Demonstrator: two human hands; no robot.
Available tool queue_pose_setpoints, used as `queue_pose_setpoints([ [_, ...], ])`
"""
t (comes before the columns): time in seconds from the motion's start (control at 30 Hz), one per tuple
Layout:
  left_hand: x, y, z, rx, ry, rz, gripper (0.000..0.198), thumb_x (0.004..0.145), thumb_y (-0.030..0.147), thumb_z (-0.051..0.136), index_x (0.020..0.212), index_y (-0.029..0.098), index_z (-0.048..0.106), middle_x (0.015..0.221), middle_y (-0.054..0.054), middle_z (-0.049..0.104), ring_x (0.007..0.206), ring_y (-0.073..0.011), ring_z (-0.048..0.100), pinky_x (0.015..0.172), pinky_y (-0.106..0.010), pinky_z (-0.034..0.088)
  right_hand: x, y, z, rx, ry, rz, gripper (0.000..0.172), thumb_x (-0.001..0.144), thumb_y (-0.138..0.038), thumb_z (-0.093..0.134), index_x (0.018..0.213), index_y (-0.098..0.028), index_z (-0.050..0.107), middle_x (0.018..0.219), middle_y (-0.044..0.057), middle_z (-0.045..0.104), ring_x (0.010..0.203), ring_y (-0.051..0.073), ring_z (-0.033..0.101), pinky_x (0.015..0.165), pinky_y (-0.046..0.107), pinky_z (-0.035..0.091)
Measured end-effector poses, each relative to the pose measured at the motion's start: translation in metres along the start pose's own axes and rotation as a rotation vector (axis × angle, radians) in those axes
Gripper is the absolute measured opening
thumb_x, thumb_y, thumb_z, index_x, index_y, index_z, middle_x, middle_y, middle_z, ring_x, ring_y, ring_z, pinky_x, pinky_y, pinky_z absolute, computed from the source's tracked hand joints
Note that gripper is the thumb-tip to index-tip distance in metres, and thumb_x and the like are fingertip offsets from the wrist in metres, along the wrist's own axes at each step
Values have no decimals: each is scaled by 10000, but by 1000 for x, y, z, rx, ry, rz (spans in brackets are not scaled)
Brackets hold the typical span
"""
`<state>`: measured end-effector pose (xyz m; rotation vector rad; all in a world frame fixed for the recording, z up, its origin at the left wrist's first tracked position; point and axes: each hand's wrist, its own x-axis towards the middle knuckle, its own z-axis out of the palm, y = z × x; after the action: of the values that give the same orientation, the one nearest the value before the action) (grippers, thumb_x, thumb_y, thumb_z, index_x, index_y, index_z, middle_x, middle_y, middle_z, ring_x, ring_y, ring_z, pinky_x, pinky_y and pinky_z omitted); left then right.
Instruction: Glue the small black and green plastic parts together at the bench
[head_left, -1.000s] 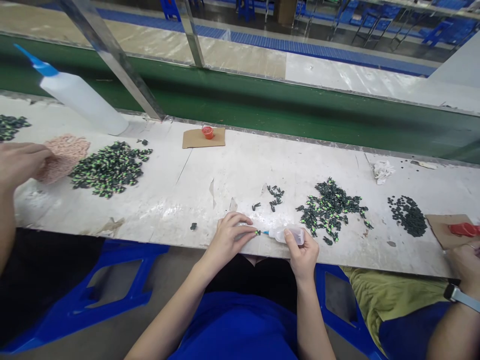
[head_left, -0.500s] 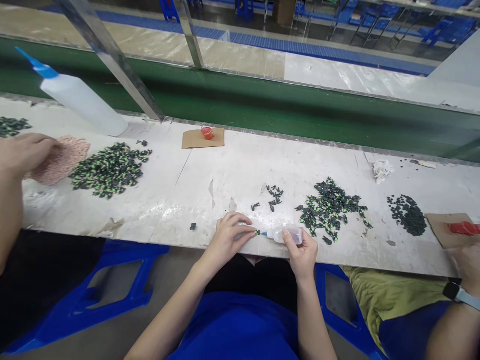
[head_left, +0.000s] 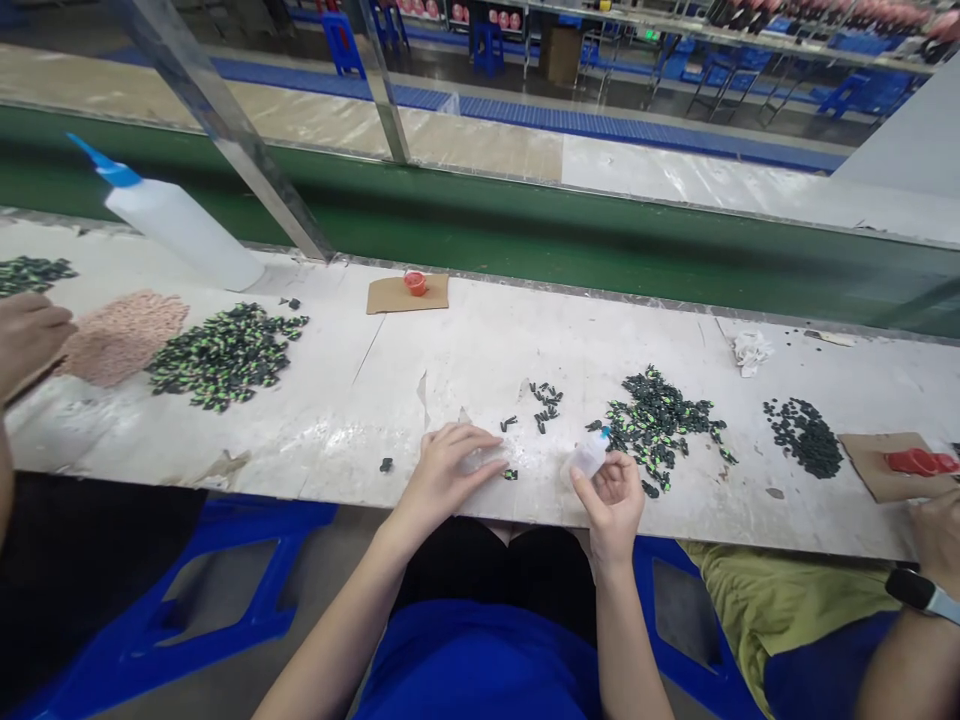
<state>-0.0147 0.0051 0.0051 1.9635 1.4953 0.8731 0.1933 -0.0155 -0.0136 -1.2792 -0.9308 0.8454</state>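
Note:
My left hand rests over the table's front part, its thumb and forefinger apart. A small black-and-green piece lies right beside the thumb tip. In my right hand is a small translucent squeeze bottle, tilted with its blue tip up and to the right. Behind that tip spreads a pile of black-and-green pieces. A few slim black pieces lie between the hands, farther back. One dark piece sits alone to the left of my left hand.
A large white bottle with a blue nozzle leans at the left, near pink pieces and another black-and-green pile. A red cup stands on cardboard. Co-workers' hands are at both sides. Black bits lie right.
The small bottle has swung from pointing left at the piece to pointing up and right. My left fingers have parted from the piece, which now lies on the table. The view has tilted up slightly.

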Motion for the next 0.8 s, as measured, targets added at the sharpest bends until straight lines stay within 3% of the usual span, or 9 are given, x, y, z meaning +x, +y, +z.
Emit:
queue_pose_setpoints([
  [0.13,19,3,2,84,160,-94,114,825,324,675,884,235,715,947,-40,725,941,-243,617,845,-412,390,7,0,11,-77,55,-50,414,629,-302,794,893,-223,485,891,45,685,878,206,680,833,374,536],
  [0.33,31,8,22,203,98,-161,66,784,273,722,825,221,725,1013,-70,707,1032,-305,535,818,-432,379,16,7,19,-232,28,-47,528,634,-323,781,1073,-181,524,994,103,683,908,230,675,852,420,556],
  [0.43,29,7,23,187,83,-135,85,835,187,650,802,221,721,949,-62,710,998,-289,536,827,-438,370,8,5,14,-323,68,-194,633,656,-314,786,1201,-166,500,1091,136,656,978,246,650,854,425,554],
  [0.5,25,5,21,139,80,-121,122,846,169,627,810,229,727,909,-58,707,979,-281,540,841,-445,369,-3,1,11,-383,142,-317,597,670,-297,792,1191,-170,529,1096,136,649,962,242,642,807,406,564],
  [0.57,20,7,18,24,66,-99,136,856,191,615,841,244,739,889,-52,701,953,-265,555,852,-440,385,-16,-3,12,-377,142,-347,458,702,-286,779,1106,-180,591,1013,109,669,875,218,651,736,373,576],
  [0.7,7,23,17,-351,-5,-51,171,882,280,586,922,254,750,909,-52,687,942,-224,597,865,-377,456,-33,-8,23,-129,-72,-92,305,743,-316,755,999,-180,661,882,71,713,754,187,686,686,338,606],
  [0.8,-1,37,19,-529,-49,-90,197,887,301,575,924,229,754,958,-70,681,970,-214,620,880,-347,487,-35,-10,32,40,-115,45,216,747,-330,747,894,-179,699,832,59,728,761,194,704,713,340,615],
])
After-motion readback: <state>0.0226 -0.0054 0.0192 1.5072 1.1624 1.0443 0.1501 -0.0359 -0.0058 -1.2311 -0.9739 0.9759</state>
